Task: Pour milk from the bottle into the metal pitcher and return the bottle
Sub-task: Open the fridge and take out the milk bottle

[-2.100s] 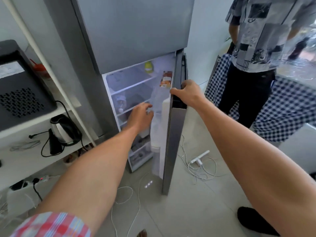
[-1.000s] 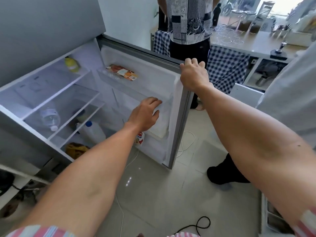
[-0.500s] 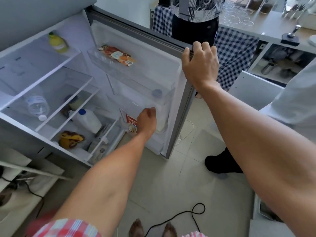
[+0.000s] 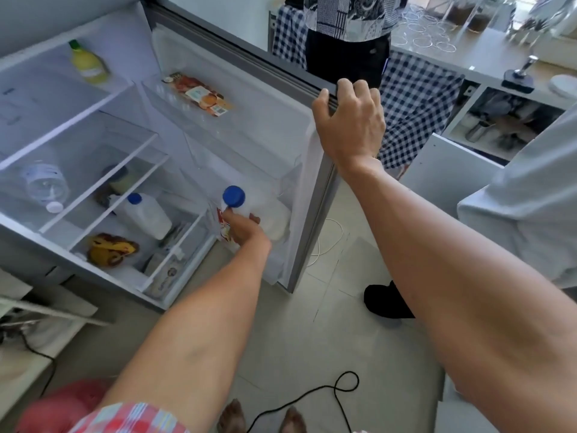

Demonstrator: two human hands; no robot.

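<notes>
A white milk bottle with a blue cap stands in the lower rack of the open fridge door. My left hand is wrapped around its neck just under the cap. My right hand grips the top edge of the door. A second white bottle with a blue cap lies on a lower shelf inside the fridge. No metal pitcher is in view.
A person in a patterned shirt stands behind the door beside a checked cloth. A black cable loops on the tiled floor near my feet. A counter with cupboards is at the right. A water bottle lies on a shelf.
My left hand dropped into the lower door rack and closed around the milk bottle's neck, and the blue cap has come into sight. My right hand stays on the door edge.
</notes>
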